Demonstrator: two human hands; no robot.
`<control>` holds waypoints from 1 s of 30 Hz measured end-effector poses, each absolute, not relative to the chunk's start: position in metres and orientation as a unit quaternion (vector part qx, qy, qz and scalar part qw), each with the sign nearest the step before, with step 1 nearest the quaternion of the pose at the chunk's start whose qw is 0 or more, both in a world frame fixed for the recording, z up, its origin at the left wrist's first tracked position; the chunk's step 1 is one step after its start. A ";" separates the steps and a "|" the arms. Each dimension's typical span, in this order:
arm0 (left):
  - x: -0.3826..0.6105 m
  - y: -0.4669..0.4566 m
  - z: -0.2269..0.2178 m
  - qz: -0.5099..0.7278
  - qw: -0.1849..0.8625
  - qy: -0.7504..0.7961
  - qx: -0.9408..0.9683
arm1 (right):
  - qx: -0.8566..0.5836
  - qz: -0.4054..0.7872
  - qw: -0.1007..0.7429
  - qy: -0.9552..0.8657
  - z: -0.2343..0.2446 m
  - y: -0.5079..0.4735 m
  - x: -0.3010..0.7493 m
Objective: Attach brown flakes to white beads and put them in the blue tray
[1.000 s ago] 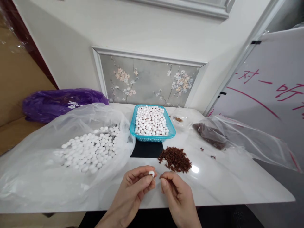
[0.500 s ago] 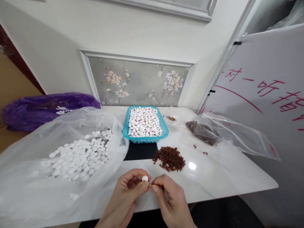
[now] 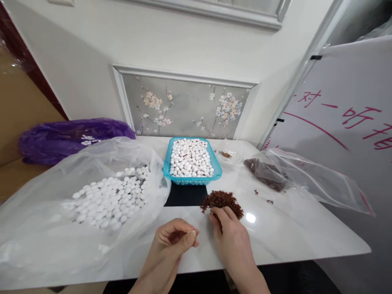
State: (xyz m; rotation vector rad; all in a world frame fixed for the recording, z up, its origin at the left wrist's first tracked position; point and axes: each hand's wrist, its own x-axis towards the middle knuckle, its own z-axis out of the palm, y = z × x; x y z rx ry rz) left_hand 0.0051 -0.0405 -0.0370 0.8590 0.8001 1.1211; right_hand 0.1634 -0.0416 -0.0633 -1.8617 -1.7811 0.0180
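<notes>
My left hand (image 3: 171, 249) is closed in a pinch above the table's front part. Between its thumb and forefinger shows a sliver of a small white ball (image 3: 192, 232), mostly hidden by the fingers. My right hand (image 3: 231, 232) reaches to the near left edge of a pile of small reddish-brown bits (image 3: 225, 199). Its thumb and forefinger come together there; whatever lies between the tips is too small to make out. Behind the hands, a blue plastic basket (image 3: 192, 181) holds many white balls. More white balls (image 3: 119, 200) lie in a clear plastic bag (image 3: 39, 228) on the left.
A zip bag (image 3: 324, 179) with dark brown contents (image 3: 266, 173) lies at the right, with two loose bits nearby. A small clear bag (image 3: 234, 153) sits behind the pile. A purple bag (image 3: 76, 130) stands at the back left. Wall and whiteboard (image 3: 343, 90) border the white table.
My right hand has left my left hand and moved forward and right to the brown pile. The left fingers now cover most of the white ball. The view has shifted slightly.
</notes>
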 end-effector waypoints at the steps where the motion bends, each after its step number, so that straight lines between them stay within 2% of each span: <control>1: 0.006 -0.041 -0.037 0.506 0.687 0.358 0.379 | -0.703 -0.003 0.264 -0.661 -0.064 -0.039 0.162; 8: 0.013 -0.036 -0.033 0.516 0.673 0.401 0.346 | -0.712 -0.035 0.244 -0.658 -0.069 -0.036 0.157; 10: 0.021 -0.024 -0.020 0.514 0.611 0.434 0.417 | -0.704 -0.034 0.255 -0.662 -0.072 -0.037 0.160; 12: 0.031 -0.005 -0.004 0.499 0.494 0.462 0.542 | -0.690 -0.035 0.286 -0.664 -0.078 -0.038 0.165; 14: 0.041 0.019 0.011 0.501 0.431 0.469 0.586 | -0.671 -0.037 0.330 -0.663 -0.087 -0.039 0.171; 19: 0.046 0.055 0.028 0.493 0.282 0.499 0.654 | -0.636 -0.029 0.365 -0.679 -0.101 -0.041 0.179; 23: 0.013 0.036 0.039 0.446 0.230 0.512 0.697 | -0.647 -0.011 0.399 -0.649 -0.098 -0.043 0.173; 30: -0.107 0.007 0.053 0.400 0.202 0.589 0.672 | -0.617 -0.030 0.413 -0.670 -0.104 -0.039 0.176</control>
